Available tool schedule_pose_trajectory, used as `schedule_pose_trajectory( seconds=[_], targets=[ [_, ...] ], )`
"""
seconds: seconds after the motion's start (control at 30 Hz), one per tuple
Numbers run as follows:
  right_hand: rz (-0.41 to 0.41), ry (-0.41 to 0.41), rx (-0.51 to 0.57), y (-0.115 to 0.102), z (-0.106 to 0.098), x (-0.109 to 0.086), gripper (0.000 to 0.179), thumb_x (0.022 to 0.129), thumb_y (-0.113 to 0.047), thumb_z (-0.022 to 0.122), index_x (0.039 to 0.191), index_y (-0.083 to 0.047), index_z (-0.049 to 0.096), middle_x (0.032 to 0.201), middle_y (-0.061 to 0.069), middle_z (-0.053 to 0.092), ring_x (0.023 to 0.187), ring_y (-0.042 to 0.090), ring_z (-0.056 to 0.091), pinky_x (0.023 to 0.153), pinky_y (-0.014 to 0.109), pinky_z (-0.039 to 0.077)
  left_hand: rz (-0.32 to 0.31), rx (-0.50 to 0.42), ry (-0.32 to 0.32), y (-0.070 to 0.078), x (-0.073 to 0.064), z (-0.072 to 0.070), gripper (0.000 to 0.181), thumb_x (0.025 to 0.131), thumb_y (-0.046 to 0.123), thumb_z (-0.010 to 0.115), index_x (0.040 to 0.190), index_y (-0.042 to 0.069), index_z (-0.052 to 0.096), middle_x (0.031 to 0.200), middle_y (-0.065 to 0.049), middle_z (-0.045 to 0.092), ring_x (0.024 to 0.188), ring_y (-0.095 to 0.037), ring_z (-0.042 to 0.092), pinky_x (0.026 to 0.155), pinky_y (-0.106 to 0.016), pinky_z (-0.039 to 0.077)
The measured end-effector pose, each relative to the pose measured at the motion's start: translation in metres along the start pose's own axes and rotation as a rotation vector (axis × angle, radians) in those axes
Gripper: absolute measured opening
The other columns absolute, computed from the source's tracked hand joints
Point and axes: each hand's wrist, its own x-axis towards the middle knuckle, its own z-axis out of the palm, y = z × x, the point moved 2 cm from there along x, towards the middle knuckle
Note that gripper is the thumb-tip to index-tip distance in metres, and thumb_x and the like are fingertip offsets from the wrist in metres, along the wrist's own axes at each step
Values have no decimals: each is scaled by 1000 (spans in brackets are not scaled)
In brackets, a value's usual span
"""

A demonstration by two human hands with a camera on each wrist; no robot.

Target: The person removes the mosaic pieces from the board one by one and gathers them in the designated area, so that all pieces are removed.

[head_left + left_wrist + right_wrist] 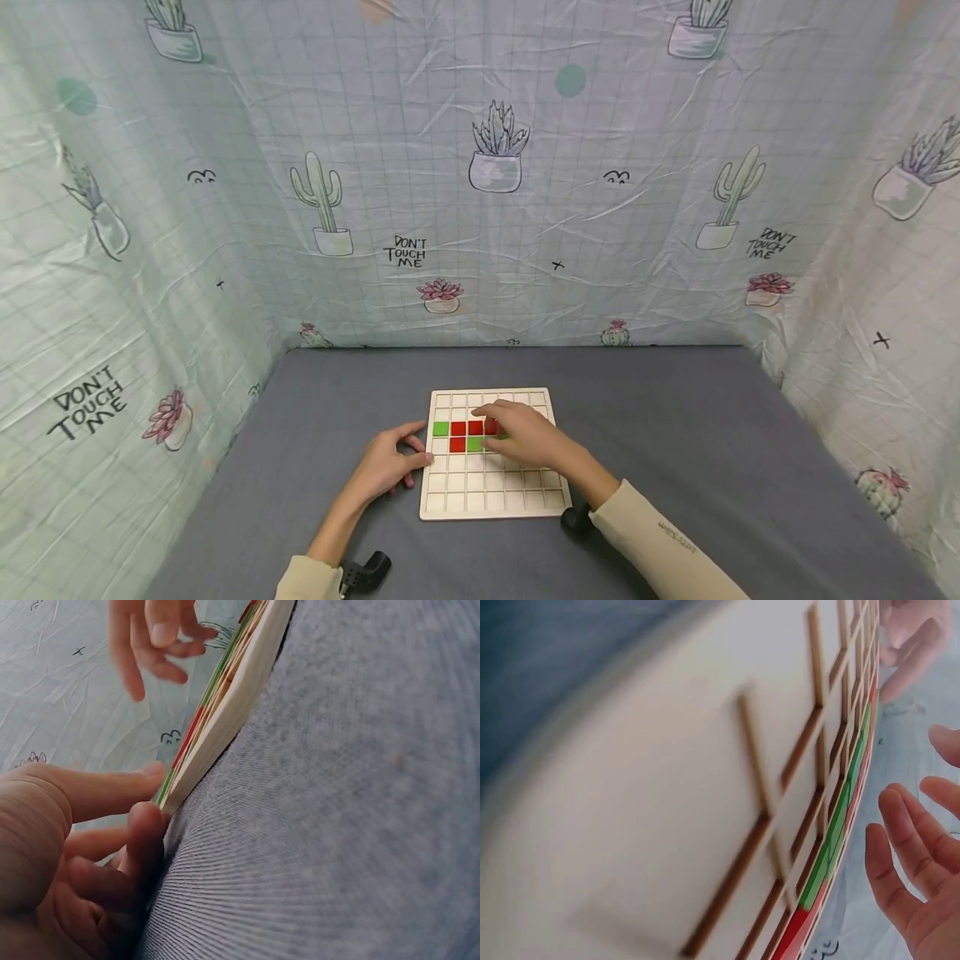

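A square wooden grid board [498, 504] lies flat on the grey cloth, with several red and green square tiles set in two of its rows. My left hand [386, 458] rests at the board's left edge beside a green tile [441, 428]; in the left wrist view its fingertips [150, 821] touch the edge. My right hand [521, 433] hovers over the board near a red tile [458, 428], hiding part of the tile rows. Its fingers [904, 825] are spread and loosely bent in the right wrist view, with nothing seen between them.
Grey cloth [637, 417] covers the table around the board. Behind and at both sides hangs a pale curtain [555, 208] printed with potted plants. A black wrist camera [367, 572] sits on the left wrist, another [576, 520] on the right.
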Motion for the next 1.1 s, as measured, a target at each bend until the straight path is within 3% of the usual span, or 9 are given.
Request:
schedule_pose_trajectory(
  seconds=[0.2, 0.43, 0.7, 0.93, 1.1],
  targets=[
    [-19, -8, 37, -8, 5, 23, 37, 97, -25, 71, 131, -10, 69, 108, 2, 73, 88, 15, 65, 77, 29, 51, 13, -21, -8, -6, 2, 1, 69, 83, 15, 86, 146, 5, 58, 97, -6, 68, 44, -17, 55, 46, -34, 51],
    [-23, -25, 49, -13, 14, 43, 36, 98, -25, 71, 131, -11, 70, 108, -1, 73, 83, 5, 61, 75, 24, 51, 28, -18, -10, -9, 3, 1, 69, 83, 17, 87, 145, 8, 60, 97, -5, 68, 44, -16, 54, 46, -33, 50],
    [-10, -39, 61, -18, 20, 59, 34, 96, -23, 72, 128, -11, 72, 107, 2, 74, 79, 4, 63, 71, 22, 50, 40, -28, -27, -10, 3, -2, 67, 82, 16, 87, 143, 7, 61, 98, -6, 67, 44, -16, 54, 46, -31, 49],
    [22, -67, 67, -18, 25, 67, 36, 95, -22, 74, 128, -11, 72, 109, 3, 74, 92, 13, 70, 75, 23, 53, 86, -89, -145, -11, 3, -8, 72, 82, 6, 84, 147, -3, 54, 110, -17, 64, 49, -12, 57, 48, -29, 50],
    [20, -84, 22, -16, 28, 69, 33, 92, -24, 77, 123, -14, 75, 108, 0, 73, 92, 12, 68, 75, 23, 52, 52, -92, -211, -8, 4, -12, 76, 80, 4, 83, 149, 0, 52, 114, -17, 63, 52, -12, 61, 42, -26, 42]
  ],
)
